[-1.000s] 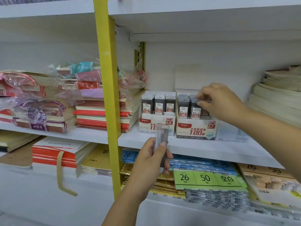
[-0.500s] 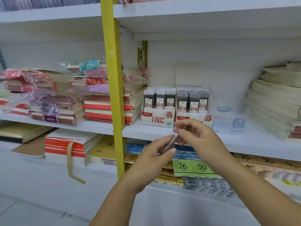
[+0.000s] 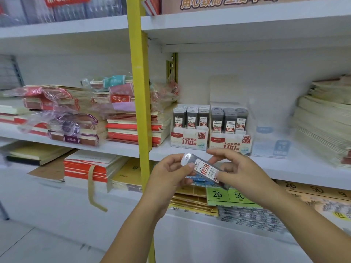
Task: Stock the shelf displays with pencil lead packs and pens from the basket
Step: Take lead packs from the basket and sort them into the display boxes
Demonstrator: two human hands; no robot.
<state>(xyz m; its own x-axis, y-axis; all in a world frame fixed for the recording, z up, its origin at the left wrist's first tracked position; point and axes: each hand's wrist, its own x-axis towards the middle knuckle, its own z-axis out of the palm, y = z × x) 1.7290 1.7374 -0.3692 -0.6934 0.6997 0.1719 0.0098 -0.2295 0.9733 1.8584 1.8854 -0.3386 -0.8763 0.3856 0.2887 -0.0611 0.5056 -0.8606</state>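
While its label faces up, reading 0.5, the lead pack (image 3: 206,171) lies tilted between both hands, likely held so for checking the size. Left hand (image 3: 167,173) fingers (image 3: 185,168) pinch the capped end; right hand (image 3: 241,171) fingers (image 3: 218,174) close on the lower end. Just above and beyond the fingers, on the shelf (image 3: 284,166), stand the 0.5 display box (image 3: 189,140) and the 0.7 display box (image 3: 230,144), side by side. Judged destination: the 0.5 box, up and slightly left.

Open air at six o'clock of the 0.5 display box (image 3: 189,140) and 0.7 display box (image 3: 229,142); yellow upright (image 3: 139,92) blocks nine o'clock, paper stack (image 3: 322,126) crowds three o'clock.
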